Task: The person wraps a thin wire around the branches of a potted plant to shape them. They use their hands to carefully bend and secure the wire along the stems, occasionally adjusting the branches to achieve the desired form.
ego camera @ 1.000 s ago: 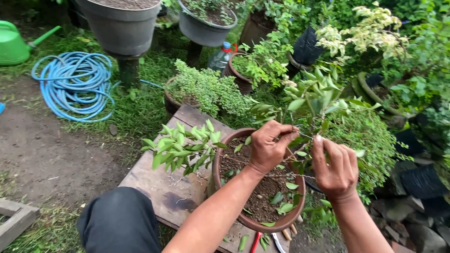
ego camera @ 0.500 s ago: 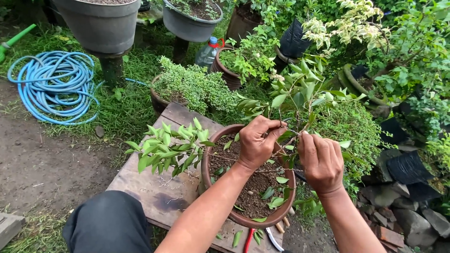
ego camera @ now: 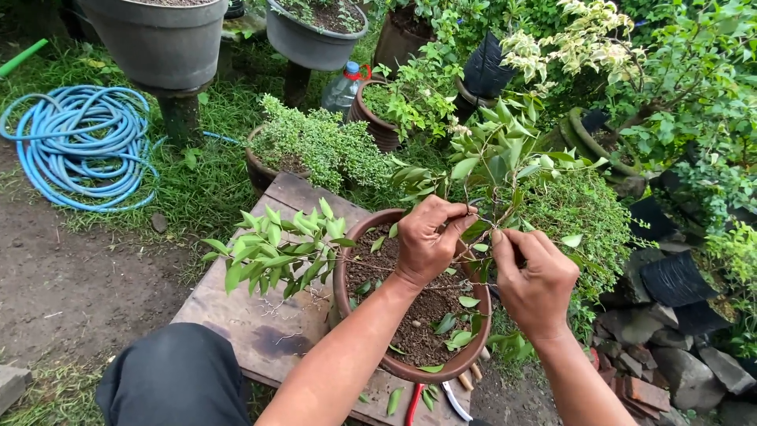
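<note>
A weathered wooden board [ego camera: 260, 315] lies on the ground between bare earth and grass, and on it stands a round brown clay pot [ego camera: 426, 369] filled with dark soil and scattered with cut green leaves. From the pot grows a small leafy shrub with thin woody stems [ego camera: 497, 170]; one long side branch [ego camera: 276, 244] reaches out to the left over the board, well apart from both hands, while the upright stems rise at the pot's far rim.

The left hand [ego camera: 427, 241] hovers over the soil with its fingers curled in and thumb pressed to the fingertips, pinching a thin stem just below a cluster of leaves. The right hand [ego camera: 536, 280] is just beside it at the pot's right rim, its fingers likewise closed in a pinch on a twig of the same plant; the stem runs between the two hands, so that their fingertips nearly meet.

At the near edge of the board, partly under the pot, lies a pair of red-handled pruning shears [ego camera: 430, 398], among a few fallen leaves.

Further off, a coiled blue garden hose [ego camera: 75, 146] rests on the grass at left, large grey plastic pots [ego camera: 158, 43] stand behind, and a low bushy small-leaved potted plant [ego camera: 315, 146] sits just beyond the board.
</note>
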